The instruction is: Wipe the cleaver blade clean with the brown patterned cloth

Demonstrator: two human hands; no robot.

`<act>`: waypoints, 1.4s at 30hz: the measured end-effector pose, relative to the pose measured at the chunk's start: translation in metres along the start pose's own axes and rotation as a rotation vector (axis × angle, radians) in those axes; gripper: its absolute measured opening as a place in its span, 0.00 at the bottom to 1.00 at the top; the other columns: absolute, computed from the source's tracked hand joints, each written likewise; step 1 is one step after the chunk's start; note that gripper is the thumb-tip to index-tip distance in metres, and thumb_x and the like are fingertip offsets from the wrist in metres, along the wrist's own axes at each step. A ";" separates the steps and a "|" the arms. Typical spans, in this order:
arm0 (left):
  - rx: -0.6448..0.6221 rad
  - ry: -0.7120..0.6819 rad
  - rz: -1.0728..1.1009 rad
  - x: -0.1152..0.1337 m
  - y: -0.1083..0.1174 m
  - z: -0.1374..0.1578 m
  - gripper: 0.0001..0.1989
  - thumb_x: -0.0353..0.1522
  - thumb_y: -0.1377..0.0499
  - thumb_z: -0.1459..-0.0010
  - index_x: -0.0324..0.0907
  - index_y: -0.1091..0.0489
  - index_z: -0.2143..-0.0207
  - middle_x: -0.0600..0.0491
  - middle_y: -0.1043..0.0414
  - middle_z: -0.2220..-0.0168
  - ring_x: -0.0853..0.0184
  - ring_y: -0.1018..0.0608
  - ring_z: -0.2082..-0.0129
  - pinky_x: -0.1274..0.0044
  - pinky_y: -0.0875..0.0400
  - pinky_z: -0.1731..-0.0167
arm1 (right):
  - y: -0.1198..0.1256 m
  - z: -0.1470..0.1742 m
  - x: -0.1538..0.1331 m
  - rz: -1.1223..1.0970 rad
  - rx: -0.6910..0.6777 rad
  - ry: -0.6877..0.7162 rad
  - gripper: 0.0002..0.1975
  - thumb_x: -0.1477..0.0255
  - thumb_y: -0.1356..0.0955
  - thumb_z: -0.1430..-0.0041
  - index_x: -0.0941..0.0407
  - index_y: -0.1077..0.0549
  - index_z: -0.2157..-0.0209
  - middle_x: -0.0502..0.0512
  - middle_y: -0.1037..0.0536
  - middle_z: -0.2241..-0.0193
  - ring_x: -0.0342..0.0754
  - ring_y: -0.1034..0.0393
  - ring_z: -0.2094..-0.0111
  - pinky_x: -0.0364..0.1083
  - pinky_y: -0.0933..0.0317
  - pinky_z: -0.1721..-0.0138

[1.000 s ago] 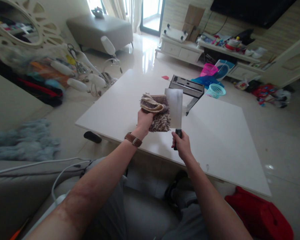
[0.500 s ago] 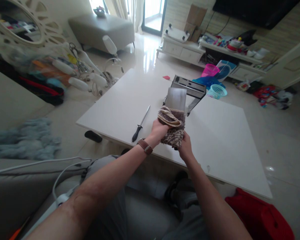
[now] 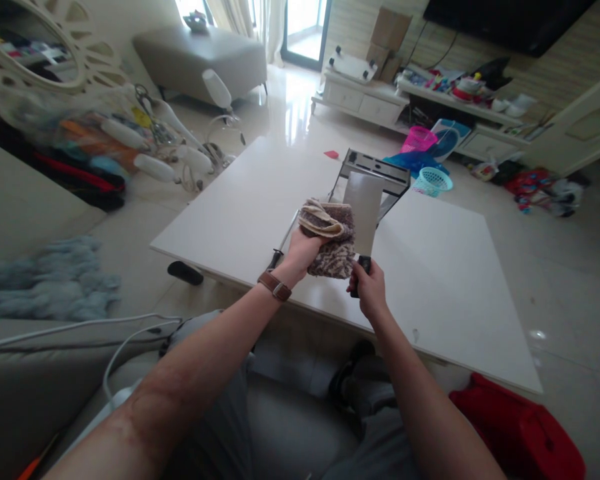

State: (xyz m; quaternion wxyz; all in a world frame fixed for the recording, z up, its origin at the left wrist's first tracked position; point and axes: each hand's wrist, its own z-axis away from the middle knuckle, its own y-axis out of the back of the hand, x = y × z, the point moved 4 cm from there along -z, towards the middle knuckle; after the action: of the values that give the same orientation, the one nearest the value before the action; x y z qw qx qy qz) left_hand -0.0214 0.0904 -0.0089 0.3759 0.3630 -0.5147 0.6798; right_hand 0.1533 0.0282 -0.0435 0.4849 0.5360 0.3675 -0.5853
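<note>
My right hand is closed round the black handle of a cleaver, whose broad steel blade points away from me. In my left hand is a folded brown and cream cloth, bunched at its top. The cloth lies close along the blade's left side; I cannot tell whether the two touch. Partly behind the left hand, a honing steel with a black handle lies on the white table. Beyond the blade stands a metal knife block, partly covered by the cleaver.
A small red piece lies at the table's far side. Past the far edge are a turquoise basket and a pink basket. A chandelier with white shades is to the left, and a red bag is at the lower right.
The cloth has moved left off the cleaver's blade with my left hand, baring more of the blade and the handle. The left hand now covers part of the honing steel.
</note>
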 end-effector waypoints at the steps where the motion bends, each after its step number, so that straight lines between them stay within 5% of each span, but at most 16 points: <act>1: -0.012 0.020 -0.002 -0.004 -0.004 0.004 0.27 0.30 0.23 0.67 0.38 0.21 0.60 0.43 0.19 0.54 0.49 0.20 0.50 0.58 0.28 0.43 | 0.000 0.000 -0.001 0.032 0.000 0.016 0.13 0.60 0.30 0.46 0.53 0.35 0.70 0.40 0.34 0.84 0.41 0.39 0.85 0.41 0.37 0.85; 5: -0.090 0.104 -0.080 -0.020 -0.020 0.022 0.28 0.28 0.23 0.67 0.39 0.21 0.58 0.44 0.19 0.53 0.52 0.19 0.50 0.63 0.24 0.46 | -0.002 0.005 -0.013 0.198 -0.007 0.231 0.13 0.61 0.30 0.48 0.55 0.27 0.64 0.54 0.19 0.69 0.51 0.25 0.66 0.49 0.28 0.64; 9: -0.075 0.084 -0.192 -0.024 -0.024 0.028 0.28 0.28 0.23 0.66 0.39 0.21 0.58 0.45 0.19 0.52 0.53 0.19 0.50 0.66 0.23 0.49 | -0.003 0.004 -0.011 0.201 -0.025 0.286 0.18 0.62 0.30 0.48 0.57 0.24 0.59 0.60 0.17 0.58 0.56 0.25 0.56 0.53 0.31 0.53; 14: -0.071 0.011 -0.237 -0.020 -0.021 0.016 0.28 0.25 0.23 0.70 0.38 0.21 0.61 0.46 0.18 0.56 0.54 0.18 0.54 0.67 0.22 0.51 | -0.001 -0.005 -0.001 0.063 0.002 0.176 0.14 0.65 0.30 0.49 0.58 0.23 0.61 0.55 0.17 0.63 0.51 0.26 0.62 0.49 0.31 0.58; 18: -0.057 -0.057 -0.169 -0.011 -0.013 0.004 0.27 0.26 0.24 0.69 0.37 0.22 0.61 0.46 0.18 0.57 0.54 0.19 0.54 0.65 0.23 0.49 | 0.000 -0.006 -0.004 0.041 0.039 0.146 0.08 0.66 0.30 0.48 0.55 0.28 0.68 0.47 0.24 0.76 0.45 0.30 0.73 0.43 0.32 0.71; 23: 0.103 -0.154 -0.065 0.008 0.011 -0.017 0.27 0.29 0.24 0.69 0.36 0.22 0.61 0.44 0.19 0.55 0.51 0.20 0.51 0.62 0.26 0.45 | 0.005 -0.002 -0.004 0.050 0.008 0.055 0.15 0.60 0.29 0.44 0.53 0.37 0.71 0.39 0.34 0.85 0.39 0.40 0.87 0.41 0.38 0.85; 32: -0.190 0.092 0.128 -0.003 -0.002 -0.008 0.27 0.33 0.24 0.62 0.39 0.23 0.56 0.43 0.20 0.51 0.51 0.20 0.49 0.58 0.28 0.42 | -0.003 0.006 -0.012 0.147 -0.078 0.074 0.13 0.61 0.30 0.43 0.53 0.36 0.70 0.39 0.35 0.84 0.39 0.39 0.86 0.41 0.33 0.85; 42: 0.057 -0.034 0.124 0.008 0.012 -0.017 0.22 0.29 0.26 0.65 0.38 0.23 0.63 0.45 0.18 0.58 0.52 0.19 0.52 0.61 0.25 0.47 | -0.010 0.011 -0.015 0.154 -0.352 -0.009 0.12 0.63 0.29 0.44 0.54 0.34 0.70 0.41 0.32 0.83 0.40 0.36 0.84 0.43 0.31 0.81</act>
State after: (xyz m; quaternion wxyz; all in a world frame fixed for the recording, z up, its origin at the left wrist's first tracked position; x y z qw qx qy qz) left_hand -0.0377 0.1060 -0.0112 0.3138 0.3521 -0.5230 0.7099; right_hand 0.1397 0.0227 -0.0280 0.6163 0.4668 0.4197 -0.4755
